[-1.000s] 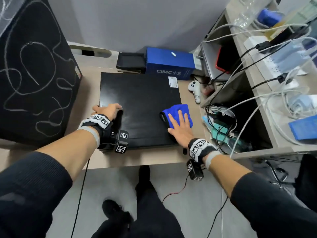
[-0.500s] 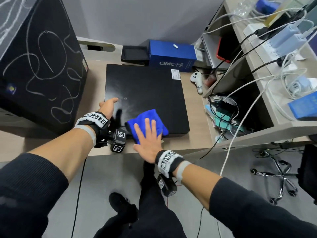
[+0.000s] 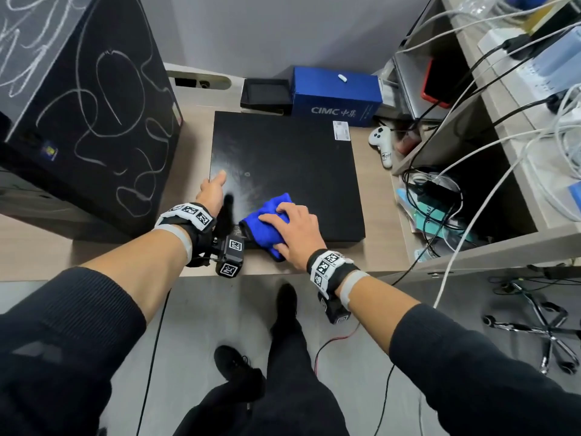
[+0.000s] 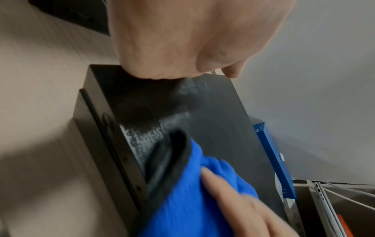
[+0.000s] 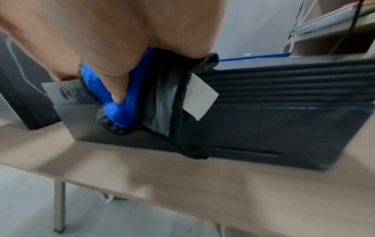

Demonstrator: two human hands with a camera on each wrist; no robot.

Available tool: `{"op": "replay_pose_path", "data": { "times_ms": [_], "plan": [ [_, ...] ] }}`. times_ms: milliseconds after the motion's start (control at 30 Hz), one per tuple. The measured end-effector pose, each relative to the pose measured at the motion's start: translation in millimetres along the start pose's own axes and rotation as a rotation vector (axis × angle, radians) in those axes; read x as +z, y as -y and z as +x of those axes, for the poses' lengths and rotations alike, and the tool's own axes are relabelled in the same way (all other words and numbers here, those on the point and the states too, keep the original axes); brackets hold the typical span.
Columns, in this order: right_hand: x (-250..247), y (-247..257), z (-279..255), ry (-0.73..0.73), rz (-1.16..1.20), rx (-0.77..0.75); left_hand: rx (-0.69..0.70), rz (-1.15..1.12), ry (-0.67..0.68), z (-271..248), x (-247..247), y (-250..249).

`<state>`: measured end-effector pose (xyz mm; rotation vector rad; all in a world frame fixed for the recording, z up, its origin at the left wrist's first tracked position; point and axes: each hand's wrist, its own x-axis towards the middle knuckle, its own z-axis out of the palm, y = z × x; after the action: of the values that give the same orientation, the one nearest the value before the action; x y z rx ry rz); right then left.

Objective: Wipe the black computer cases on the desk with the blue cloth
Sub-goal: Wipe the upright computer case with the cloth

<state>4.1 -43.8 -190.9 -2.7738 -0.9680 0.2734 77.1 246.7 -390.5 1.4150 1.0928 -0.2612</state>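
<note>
A flat black computer case (image 3: 283, 158) lies on the desk (image 3: 380, 209). My right hand (image 3: 294, 229) grips the bunched blue cloth (image 3: 267, 225) at the case's near edge, left of middle. In the right wrist view the cloth (image 5: 119, 112), black-edged with a white tag (image 5: 199, 99), drapes over the case's front face (image 5: 284, 125), and my thumb pinches it. My left hand (image 3: 213, 190) rests on the case's left edge with a straight finger pointing forward; its other fingers are hidden. A tall black case (image 3: 88, 105) with white scribbles stands at the left.
Behind the flat case sit a blue box (image 3: 336, 99) and a small black box (image 3: 267, 94). A white game controller (image 3: 382, 143) lies to its right. A shelf unit (image 3: 490, 247) full of cables borders the desk's right side. A chair base (image 3: 540, 335) stands on the floor.
My right hand slid the cloth from the case's right side to its near-left front edge and went from flat to bunching it. My left fingers uncurled and now point forward.
</note>
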Motion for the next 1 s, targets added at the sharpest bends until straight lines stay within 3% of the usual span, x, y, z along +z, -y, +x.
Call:
{"op": "replay_pose_path", "data": {
  "times_ms": [100, 233, 433, 600, 700, 767, 933, 1000],
  "plan": [
    [-10.6, -43.4, -29.9, -0.036, 0.004, 0.134, 0.006, 0.009, 0.034, -13.3, -2.7, -7.8],
    [-29.8, -105.0, -63.5, -0.052, -0.008, 0.308, -0.026, -0.026, 0.070, 18.2, -0.6, -1.8],
    [-26.8, -95.4, -55.6, -0.026, -0.025, 0.391, -0.044, -0.035, 0.190, -54.9, -5.9, -28.3],
    [-15.7, -44.2, -22.9, 0.055, -0.057, 0.250, -0.012, 0.022, 0.164, 13.6, -2.4, -9.3],
    [-1.2, 7.2, 1.8, 0.038, -0.012, 0.132, 0.014, 0.016, 0.159, 7.2, -5.7, -9.9],
    [8.4, 27.8, 12.2, 0.010, 0.013, 0.113, 0.042, 0.021, 0.136, -23.2, -7.1, -17.6],
    [2.5, -2.6, 3.2, -0.014, 0.058, 0.053, 0.085, 0.027, 0.078, -92.7, -4.5, -41.0],
    [-6.3, -29.7, -8.6, -0.005, 0.048, 0.087, 0.095, 0.018, 0.072, -71.8, -4.4, -34.3]
  ]
}}
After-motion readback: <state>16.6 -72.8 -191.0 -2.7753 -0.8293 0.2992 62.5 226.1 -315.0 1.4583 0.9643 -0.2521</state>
